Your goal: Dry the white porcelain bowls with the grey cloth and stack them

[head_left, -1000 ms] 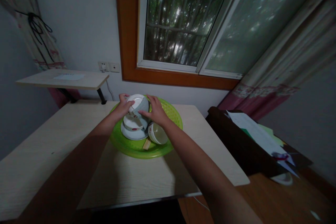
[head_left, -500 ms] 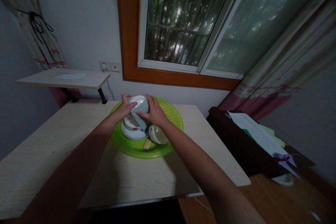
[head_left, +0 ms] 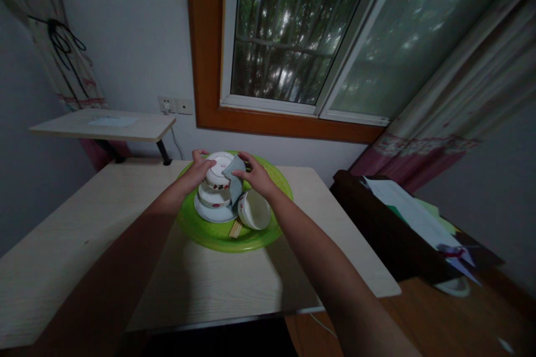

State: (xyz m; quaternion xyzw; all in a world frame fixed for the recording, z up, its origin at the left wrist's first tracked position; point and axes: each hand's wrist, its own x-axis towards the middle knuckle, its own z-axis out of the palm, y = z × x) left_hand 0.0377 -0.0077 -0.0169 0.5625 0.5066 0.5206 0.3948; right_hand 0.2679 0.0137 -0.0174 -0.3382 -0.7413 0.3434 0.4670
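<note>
My left hand (head_left: 198, 172) grips a white bowl (head_left: 219, 166) with a floral band, its base turned toward me. A grey-blue cloth (head_left: 237, 185) lies against the bowl's right side and hangs down; my right hand (head_left: 253, 173) pinches it there. Below the held bowl, another white bowl (head_left: 213, 196) sits on a white plate (head_left: 211, 214). To the right, a third bowl (head_left: 256, 211) lies tilted on its side. Wooden chopsticks (head_left: 235, 228) lie near the front. All these are in or over a green plastic basket (head_left: 234, 245).
The basket stands on a pale wooden table (head_left: 226, 284). A small raised shelf (head_left: 104, 125) with a paper on it stands at the left back. Beyond the table's right edge is a dark cabinet (head_left: 368, 228) with papers on it. A window (head_left: 293, 39) is behind.
My right hand has shifted right with the cloth, from across the bowl's base to its right side. More of the bowl's base and floral band now shows.
</note>
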